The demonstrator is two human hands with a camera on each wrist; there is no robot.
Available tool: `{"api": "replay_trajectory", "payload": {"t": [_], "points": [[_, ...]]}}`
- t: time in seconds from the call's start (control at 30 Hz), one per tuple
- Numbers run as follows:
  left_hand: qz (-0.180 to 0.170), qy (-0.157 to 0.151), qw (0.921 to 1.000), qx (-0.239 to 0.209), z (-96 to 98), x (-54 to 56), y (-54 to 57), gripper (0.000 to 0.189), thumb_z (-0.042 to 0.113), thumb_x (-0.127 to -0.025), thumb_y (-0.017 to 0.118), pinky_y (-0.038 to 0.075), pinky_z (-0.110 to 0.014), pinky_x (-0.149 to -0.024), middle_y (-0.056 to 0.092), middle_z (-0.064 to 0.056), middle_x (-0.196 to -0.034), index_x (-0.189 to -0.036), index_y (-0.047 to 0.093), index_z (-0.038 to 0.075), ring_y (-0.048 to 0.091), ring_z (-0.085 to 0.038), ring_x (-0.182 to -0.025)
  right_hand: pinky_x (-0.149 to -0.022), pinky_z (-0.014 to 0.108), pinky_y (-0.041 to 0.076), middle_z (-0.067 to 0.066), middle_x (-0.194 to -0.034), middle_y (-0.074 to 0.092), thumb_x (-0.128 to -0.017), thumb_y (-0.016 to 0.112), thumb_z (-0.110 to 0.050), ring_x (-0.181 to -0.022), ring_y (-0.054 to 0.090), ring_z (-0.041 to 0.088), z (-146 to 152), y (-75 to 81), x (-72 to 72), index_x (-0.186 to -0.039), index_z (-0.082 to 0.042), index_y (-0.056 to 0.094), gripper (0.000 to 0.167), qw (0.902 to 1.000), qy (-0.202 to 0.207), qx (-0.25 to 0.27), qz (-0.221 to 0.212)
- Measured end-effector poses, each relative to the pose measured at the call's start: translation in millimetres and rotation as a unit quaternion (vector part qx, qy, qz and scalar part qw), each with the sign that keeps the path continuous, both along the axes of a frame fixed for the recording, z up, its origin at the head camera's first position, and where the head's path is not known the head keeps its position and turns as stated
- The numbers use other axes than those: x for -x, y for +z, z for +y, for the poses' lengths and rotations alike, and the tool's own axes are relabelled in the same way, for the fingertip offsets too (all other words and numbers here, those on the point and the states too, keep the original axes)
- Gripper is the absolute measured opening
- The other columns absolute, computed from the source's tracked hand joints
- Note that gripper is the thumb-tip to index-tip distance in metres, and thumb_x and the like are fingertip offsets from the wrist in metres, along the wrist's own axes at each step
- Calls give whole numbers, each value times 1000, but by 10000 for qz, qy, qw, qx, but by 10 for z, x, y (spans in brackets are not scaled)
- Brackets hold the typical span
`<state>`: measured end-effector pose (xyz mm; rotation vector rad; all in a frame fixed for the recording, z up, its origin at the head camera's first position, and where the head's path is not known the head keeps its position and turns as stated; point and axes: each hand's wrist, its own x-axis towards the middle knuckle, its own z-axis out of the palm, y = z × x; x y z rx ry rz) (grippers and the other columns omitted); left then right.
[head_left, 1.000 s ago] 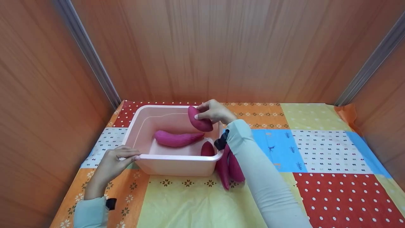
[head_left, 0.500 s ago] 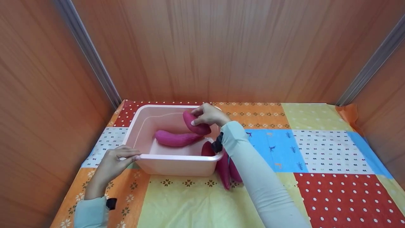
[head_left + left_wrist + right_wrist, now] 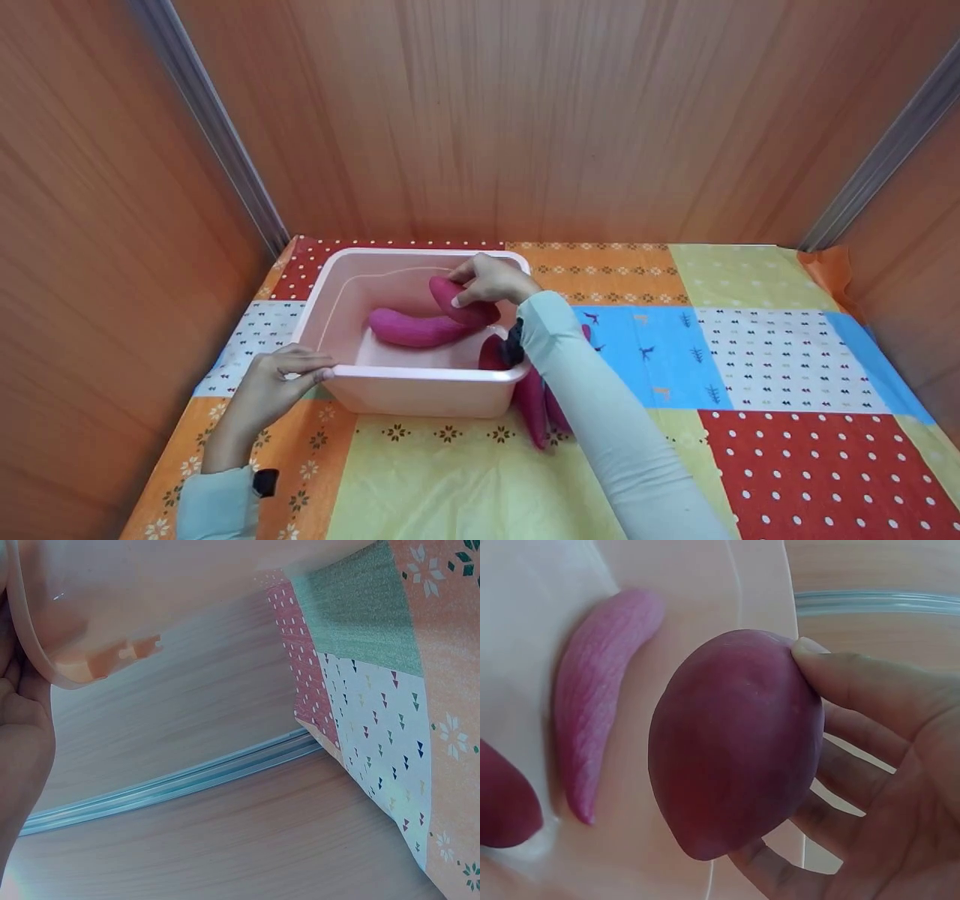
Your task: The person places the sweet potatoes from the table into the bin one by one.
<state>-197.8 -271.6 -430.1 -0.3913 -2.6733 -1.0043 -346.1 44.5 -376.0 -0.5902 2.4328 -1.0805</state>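
My right hand (image 3: 495, 279) grips a plump purplish-pink sweet potato (image 3: 463, 304) between thumb and fingers, inside the pale pink plastic tub (image 3: 420, 373). In the right wrist view the held sweet potato (image 3: 735, 742) tapers to a blunt tip. Under it, a long curved sweet potato (image 3: 409, 328) lies on the tub's floor. A darker sweet potato (image 3: 493, 354) sits in the near right corner, partly hidden by the tub's wall and the wrist strap. My left hand (image 3: 270, 382) pinches the tub's near left rim; the left wrist view catches only part of that hand (image 3: 22, 720).
Beside the tub's right side, more sweet potatoes (image 3: 534, 409) lie on the patchwork tablecloth (image 3: 420, 480), partly covered by my right forearm. Wood-grain panels (image 3: 480, 120) stand behind and at both sides, joined by metal corner strips (image 3: 217, 127).
My right hand has moved down and slightly left, lowering the sweet potato deeper into the tub, over the long curved one. My left hand stays at the rim.
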Motion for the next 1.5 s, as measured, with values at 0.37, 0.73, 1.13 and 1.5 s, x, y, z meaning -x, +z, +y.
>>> {"api": "replay_trajectory", "payload": {"t": [0.37, 0.73, 1.13, 1.5], "points": [[-180, 43, 9998, 8, -6, 9, -1, 23, 10, -81, 76, 56, -30, -87, 74, 0, -99, -103, 76, 12, 61, -3, -95, -94, 36, 53, 11, -125, 64, -86, 72, -10, -109, 60, 24, -25, -4, 2, -131, -7, 60, 47, 9997, 130, -179, -36], [-347, 74, 9993, -88, -5, 6, 1, 23, 10, -82, 75, 54, -43, -90, 74, -2, -102, -105, 76, 12, 64, -20, -101, -99, 40, 50, 13, -128, 62, -86, 73, -15, -115, 59, 25, -11, 9, -27, -131, -7, 59, 48, 9994, -121, -248, -228], [-163, 15, 9999, -30, -10, 7, -1, 23, 10, -80, 77, 54, -18, -83, 74, 0, -97, -103, 77, 13, 60, -2, -92, -86, 36, 55, 7, -121, 67, -84, 75, -23, -106, 62, 21, 11, 31, -45, -126, -11, 63, 45, 9988, -213, -413, -145], [-221, 6, 9997, -33, -14, 13, 8, 23, 10, -81, 76, 48, -8, -82, 75, -1, -99, -103, 77, 12, 62, -4, -94, -82, 35, 56, 5, -116, 68, -85, 74, -28, -103, 63, 20, 38, 77, -63, -124, -13, 63, 44, 9981, -380, -450, -175]]}}
